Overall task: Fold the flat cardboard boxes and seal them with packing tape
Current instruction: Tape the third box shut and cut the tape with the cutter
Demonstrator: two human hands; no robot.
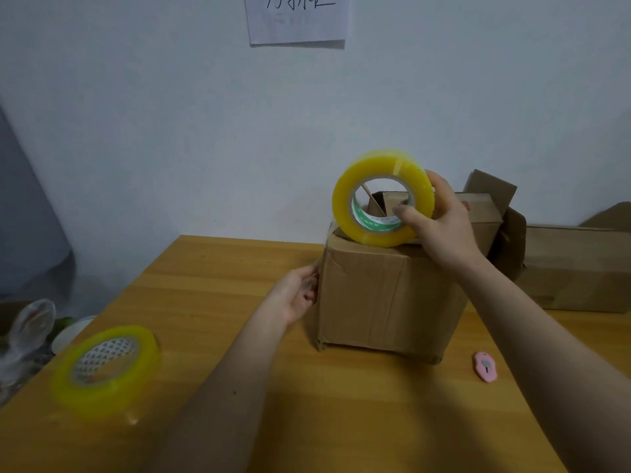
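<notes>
My right hand fingers grip the tape roll on the box; my left hand fingers pinch the tape end at its left edge.

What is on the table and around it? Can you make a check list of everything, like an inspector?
Surface: wooden table, light brown.
Job's things: cardboard box standing upright; tape roll held on edge at the box's top; clear tape seems to stretch down to the left hand.
Clutter: spare tape roll lying flat at left; pink cutter at right; clear plastic off the left edge.
Grip: right hand holds the tape roll, thumb through its core; left hand at the box's left edge.
Cables: nothing seen.
Surroundings: white wall with paper notice; more boxes behind.
</notes>
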